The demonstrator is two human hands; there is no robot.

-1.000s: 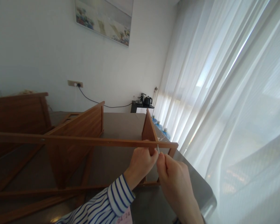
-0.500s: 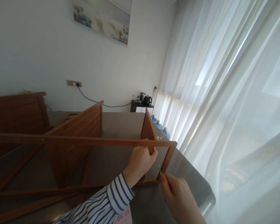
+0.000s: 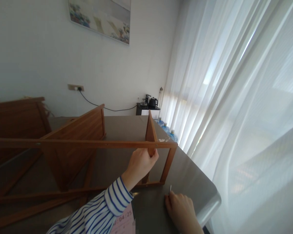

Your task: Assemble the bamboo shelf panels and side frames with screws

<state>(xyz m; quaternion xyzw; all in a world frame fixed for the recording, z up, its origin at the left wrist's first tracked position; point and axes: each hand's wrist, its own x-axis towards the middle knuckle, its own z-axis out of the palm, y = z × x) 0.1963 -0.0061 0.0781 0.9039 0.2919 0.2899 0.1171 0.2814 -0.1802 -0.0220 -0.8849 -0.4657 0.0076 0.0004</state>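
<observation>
The wooden frame [image 3: 88, 144] lies on the grey table [image 3: 192, 175], stretching from the left edge of view to the near right corner, and looks partly put together. Its upper rail meets one upright end post [image 3: 168, 165] at the right, which comes down to a lower rail [image 3: 100, 188]. Three panels show: a left panel [image 3: 17, 118], a middle panel [image 3: 79, 130] and a right panel [image 3: 150, 130]. The middle and right ones stand against the upper rail and appear joined there; whether the left one is fastened, I cannot tell. Two metal fittings are plain in the rail, one [image 3: 38, 143] by the middle panel and one [image 3: 156, 145] by the right panel. Both seem seated, though how tight they are does not show, so any tightening left cannot be judged. The left hand [image 3: 142, 161] is closed around the near end of the right panel, just under the rail. The right hand [image 3: 182, 208] is closed on one thin metal tool [image 3: 170, 188], low over the table's near right part, with the tip apart from the frame. Beyond the table's far right side stand three blue bottles [image 3: 173, 135], and farther off one black kettle [image 3: 153, 102].
</observation>
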